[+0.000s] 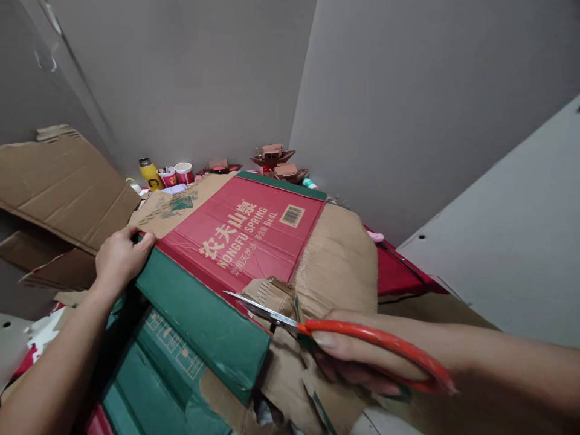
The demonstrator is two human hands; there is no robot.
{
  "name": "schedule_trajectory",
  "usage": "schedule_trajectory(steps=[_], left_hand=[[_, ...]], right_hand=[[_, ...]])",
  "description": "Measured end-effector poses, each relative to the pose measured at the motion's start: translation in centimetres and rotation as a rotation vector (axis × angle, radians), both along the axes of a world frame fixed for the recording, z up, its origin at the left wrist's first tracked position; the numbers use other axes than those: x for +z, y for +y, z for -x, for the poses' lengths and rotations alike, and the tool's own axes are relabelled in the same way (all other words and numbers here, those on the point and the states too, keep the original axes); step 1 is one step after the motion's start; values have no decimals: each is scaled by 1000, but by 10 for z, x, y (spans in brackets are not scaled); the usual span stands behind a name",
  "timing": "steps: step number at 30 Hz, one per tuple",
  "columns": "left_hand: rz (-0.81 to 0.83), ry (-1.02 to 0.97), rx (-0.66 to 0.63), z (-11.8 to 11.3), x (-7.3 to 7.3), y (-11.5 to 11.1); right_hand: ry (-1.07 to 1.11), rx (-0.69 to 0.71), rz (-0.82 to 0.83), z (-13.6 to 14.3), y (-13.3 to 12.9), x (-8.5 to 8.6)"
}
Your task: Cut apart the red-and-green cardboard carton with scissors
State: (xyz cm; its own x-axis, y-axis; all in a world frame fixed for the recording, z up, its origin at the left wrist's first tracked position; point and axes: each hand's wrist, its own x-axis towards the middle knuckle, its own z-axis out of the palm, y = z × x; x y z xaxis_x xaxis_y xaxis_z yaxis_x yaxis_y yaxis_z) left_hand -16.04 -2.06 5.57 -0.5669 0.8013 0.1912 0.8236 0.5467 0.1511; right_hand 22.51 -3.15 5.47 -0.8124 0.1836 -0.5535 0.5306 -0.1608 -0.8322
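A red, green and brown cardboard box (254,235) printed "Nongfu Spring" lies tilted in front of me, partly cut and torn at its near right corner. My left hand (122,257) is closed on its left edge, thumb on top and fingers hidden underneath. In my right hand (353,350) are scissors (385,338) with orange-red handles. Their blades (267,311) point left, across the near edge of the red panel beside a torn brown flap (272,293). Below hangs a green side panel (203,320) of the box.
Another brown cardboard piece (63,187) stands at the left. Behind the box are a yellow bottle (150,174), two paper cups (183,173) and several model boats (273,155). Red cloth (399,269) covers the table at the right, with grey walls (203,78) close behind.
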Motion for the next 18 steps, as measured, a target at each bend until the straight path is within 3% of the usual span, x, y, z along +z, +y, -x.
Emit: schedule_trajectory(steps=[4, 12, 18], left_hand=[[-25, 6, -3, -1, 1, 0], [-42, 3, -1, -4, 1, 0], [-104, -28, -9, -4, 2, -3]], right_hand=[[-32, -39, 1, 14, 7, 4], [73, -101, -40, 9, -7, -28], [-9, -171, 175, 20, 7, -9]])
